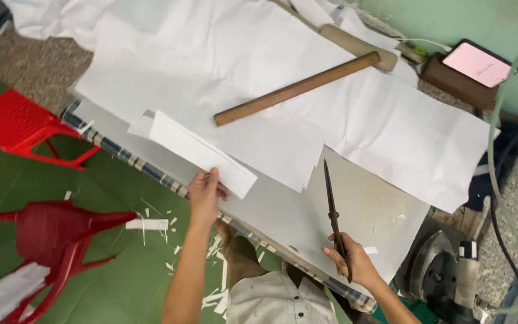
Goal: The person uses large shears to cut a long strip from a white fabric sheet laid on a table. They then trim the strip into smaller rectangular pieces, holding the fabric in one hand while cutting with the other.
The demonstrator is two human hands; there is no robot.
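Hands at the cutting table's near edge
Left hand point(204, 193) pinches a white strip point(202, 153); right hand point(355, 262) grips closed scissors point(333, 213). Wooden ruler point(298, 89) lies beyond.

Wooden ruler point(298, 89), red chairs point(28, 129), phone point(476, 64), iron point(436, 273).

The left hand point(204, 191) pinches a folded white strip point(202, 153) at the table's edge; the right hand point(355, 259) (at five o'clock) grips closed scissors point(333, 207); a wooden ruler point(297, 89) lies at twelve.
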